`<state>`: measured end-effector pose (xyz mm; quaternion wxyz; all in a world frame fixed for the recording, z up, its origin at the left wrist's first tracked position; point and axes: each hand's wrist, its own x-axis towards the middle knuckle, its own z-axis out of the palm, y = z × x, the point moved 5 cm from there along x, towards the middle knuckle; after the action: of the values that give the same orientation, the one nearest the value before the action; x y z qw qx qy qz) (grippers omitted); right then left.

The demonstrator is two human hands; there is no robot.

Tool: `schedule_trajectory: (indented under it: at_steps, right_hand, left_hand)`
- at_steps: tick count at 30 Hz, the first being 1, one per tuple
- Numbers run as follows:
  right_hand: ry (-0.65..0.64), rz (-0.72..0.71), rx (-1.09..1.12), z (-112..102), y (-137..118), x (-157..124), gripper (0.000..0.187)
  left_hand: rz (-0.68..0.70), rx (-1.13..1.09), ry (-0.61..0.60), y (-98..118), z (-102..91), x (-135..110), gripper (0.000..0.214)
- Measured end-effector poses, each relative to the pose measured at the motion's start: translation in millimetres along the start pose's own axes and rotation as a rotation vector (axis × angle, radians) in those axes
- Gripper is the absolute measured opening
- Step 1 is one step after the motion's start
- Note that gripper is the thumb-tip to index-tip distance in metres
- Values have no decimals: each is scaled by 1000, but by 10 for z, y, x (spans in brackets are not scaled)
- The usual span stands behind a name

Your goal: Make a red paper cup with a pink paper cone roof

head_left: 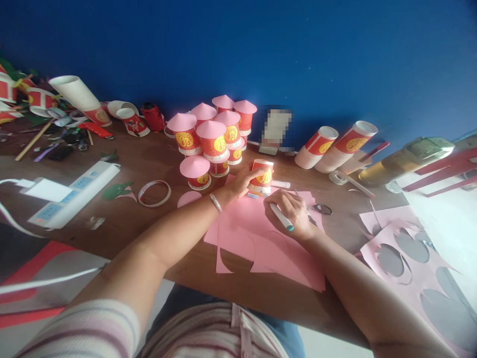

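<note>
My left hand [242, 180] is wrapped round a red paper cup [262, 175] that stands upside down on a sheet of pink paper [261, 238]. My right hand [290, 209] grips a white pen with a green end [282, 218], its tip hidden near the cup's rim. The pink sheet lies on the brown table [156, 164] and has round pieces cut from its front edge. A silver bracelet [215, 202] sits on my left wrist.
Behind the cup stands a pile of red cups with pink cone lids [212, 136]. Stacked cups [335, 144] lie at the right, scissors [322, 209] beside my right hand. A tape ring [154, 193] and a power strip [70, 195] lie left. Cut pink scraps [410, 258] lie right.
</note>
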<state>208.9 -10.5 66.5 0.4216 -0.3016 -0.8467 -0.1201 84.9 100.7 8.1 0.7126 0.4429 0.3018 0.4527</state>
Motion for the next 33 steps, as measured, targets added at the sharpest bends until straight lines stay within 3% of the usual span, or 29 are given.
schedule_trajectory:
  at_steps: [25, 33]
  right_hand:
    - [33, 11, -98, -25, 17, 32, 23]
    - [47, 22, -86, -39, 13, 18, 27]
  left_hand:
    - [30, 18, 30, 46, 17, -34, 44]
    - [26, 19, -33, 56, 40, -23, 49]
